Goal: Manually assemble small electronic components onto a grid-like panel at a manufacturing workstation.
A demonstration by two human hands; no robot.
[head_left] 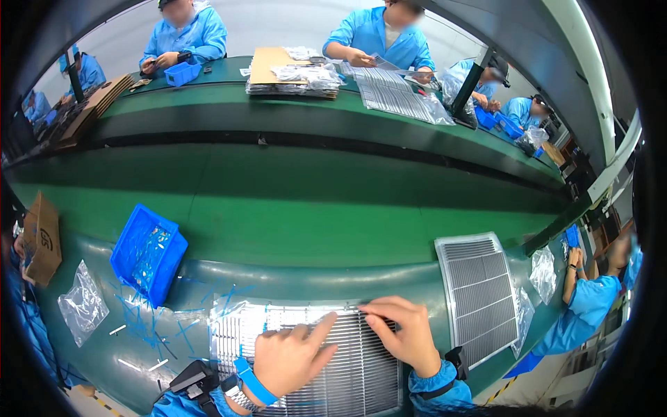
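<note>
A slotted tray [368,379] with rows of thin dark and silvery strips lies on the green bench right in front of me. My left hand [288,358] rests over its middle, index finger stretched toward the far edge and thumb apart, with nothing seen in it. At the tray's far edge, my right hand [406,330] has its thumb and index finger close together over the strips; whatever sits at the fingertips is too small to name. The tray's left part looks paler, with small blue bits between the rows.
A blue bin [148,254] stands to the left, near scattered blue strips [139,316] and a clear plastic bag [83,302]. To the right lies another filled tray [479,295]. A cardboard box [42,240] is at far left. Co-workers in blue sit across and beside me.
</note>
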